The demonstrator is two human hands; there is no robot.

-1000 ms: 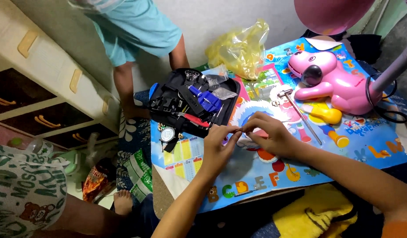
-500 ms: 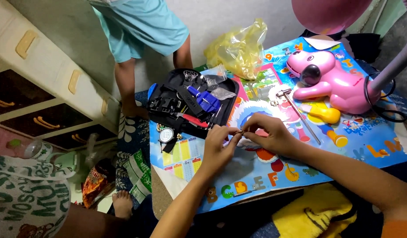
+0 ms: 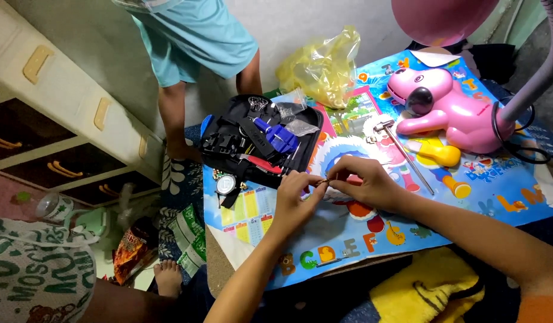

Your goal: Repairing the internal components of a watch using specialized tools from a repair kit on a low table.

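Your tabletop (image 3: 528, 203) is covered by a bright blue alphabet mat, and the biggest thing on it is the pink dog-shaped toy (image 3: 450, 110) at the far right. Left of that, at the far edge, sits a crumpled yellow plastic bag (image 3: 321, 66). The open black tool case (image 3: 252, 140) lies at the far left of the mat, with blue tools inside. A small hammer (image 3: 402, 152) lies between the case and the toy, and a wristwatch (image 3: 227, 185) rests just on the near side of the case. Another person in light blue shorts (image 3: 196, 36) stands beyond the tabletop. Your left hand (image 3: 294, 200) and right hand (image 3: 366, 179) meet over the middle of the mat, fingertips pressed together, both pinching one tiny dark part (image 3: 322, 182) between them; what it is cannot be told.
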